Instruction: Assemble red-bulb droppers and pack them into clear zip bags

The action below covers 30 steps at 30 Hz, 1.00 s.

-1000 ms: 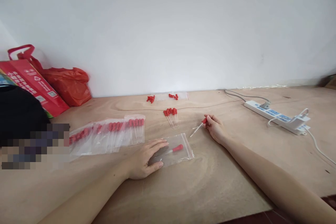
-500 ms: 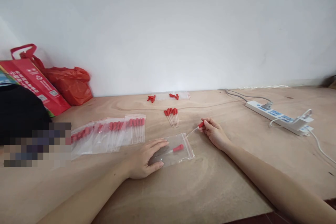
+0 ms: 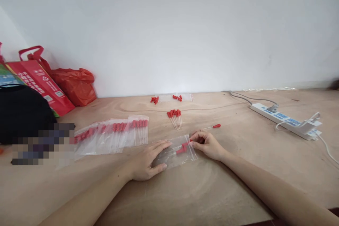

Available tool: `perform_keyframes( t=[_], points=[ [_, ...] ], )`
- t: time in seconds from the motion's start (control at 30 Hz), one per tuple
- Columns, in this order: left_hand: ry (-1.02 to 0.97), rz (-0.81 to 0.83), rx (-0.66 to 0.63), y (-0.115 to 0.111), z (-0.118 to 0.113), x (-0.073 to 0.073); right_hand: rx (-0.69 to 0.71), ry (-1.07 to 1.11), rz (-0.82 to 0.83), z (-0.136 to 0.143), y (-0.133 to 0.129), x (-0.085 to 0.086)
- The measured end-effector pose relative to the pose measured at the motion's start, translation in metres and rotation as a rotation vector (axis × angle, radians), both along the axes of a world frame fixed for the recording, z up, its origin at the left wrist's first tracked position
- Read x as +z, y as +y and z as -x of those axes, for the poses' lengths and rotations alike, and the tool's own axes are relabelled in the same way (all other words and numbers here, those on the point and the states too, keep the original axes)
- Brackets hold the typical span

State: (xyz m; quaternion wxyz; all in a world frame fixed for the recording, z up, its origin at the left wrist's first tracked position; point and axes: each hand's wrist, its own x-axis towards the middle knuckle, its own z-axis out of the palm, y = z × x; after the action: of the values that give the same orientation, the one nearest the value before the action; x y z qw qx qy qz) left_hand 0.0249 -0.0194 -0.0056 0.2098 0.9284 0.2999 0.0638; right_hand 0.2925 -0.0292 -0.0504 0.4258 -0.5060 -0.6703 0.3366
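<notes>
A clear zip bag (image 3: 172, 162) lies flat on the wooden table. My left hand (image 3: 148, 160) rests with fingers stretched out over its left part, thumb apart, not gripping. Inside the bag is a dropper with a red bulb (image 3: 181, 150). At the bag's right, open-looking end, my right hand (image 3: 208, 144) pinches the bulb end of a second dropper (image 3: 186, 144), whose glass tube reaches into the bag. Just beyond my right hand, a loose dropper (image 3: 216, 125) lies on the table. Several more droppers (image 3: 174, 113) are fanned out farther back.
Filled zip bags of droppers (image 3: 119, 134) overlap at the left. Near the wall lie red rubber bulbs (image 3: 154, 100) and a clear bag of glass tubes (image 3: 166, 97). A power strip (image 3: 286, 119) with cables is at right; red bags (image 3: 72, 84) and a black item (image 3: 23, 113) stand left.
My right hand has moved left to the bag's end, and its dropper has gone into the bag. A loose dropper now shows behind that hand. My left hand stays on the bag.
</notes>
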Motion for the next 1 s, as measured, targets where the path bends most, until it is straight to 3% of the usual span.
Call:
perform_keyframes(
  t=[0.1,0.27,0.33,0.43,0.53,0.7,1.0],
  points=[
    [-0.001,0.001,0.000,0.000,-0.001,0.001,-0.023,-0.101,-0.092,0.010,-0.001,0.001],
    [-0.002,0.011,0.001,-0.001,-0.002,0.004,0.097,-0.348,-0.246,0.010,-0.001,0.007],
    [-0.016,0.012,-0.017,0.000,-0.002,0.004,0.015,-0.396,-0.298,-0.007,0.006,0.009],
    [-0.015,0.016,-0.043,0.000,-0.001,0.004,-0.257,-0.515,-0.359,-0.049,0.022,0.009],
    [-0.003,0.025,-0.042,0.000,0.000,0.003,-0.359,-0.646,-0.274,-0.090,0.033,0.004],
    [0.001,0.037,-0.033,0.001,0.001,0.001,-0.218,-0.683,-0.141,-0.117,0.038,-0.004],
    [0.009,0.032,-0.042,0.000,0.001,0.002,0.017,-0.553,-0.172,-0.089,0.018,0.020]
  ],
)
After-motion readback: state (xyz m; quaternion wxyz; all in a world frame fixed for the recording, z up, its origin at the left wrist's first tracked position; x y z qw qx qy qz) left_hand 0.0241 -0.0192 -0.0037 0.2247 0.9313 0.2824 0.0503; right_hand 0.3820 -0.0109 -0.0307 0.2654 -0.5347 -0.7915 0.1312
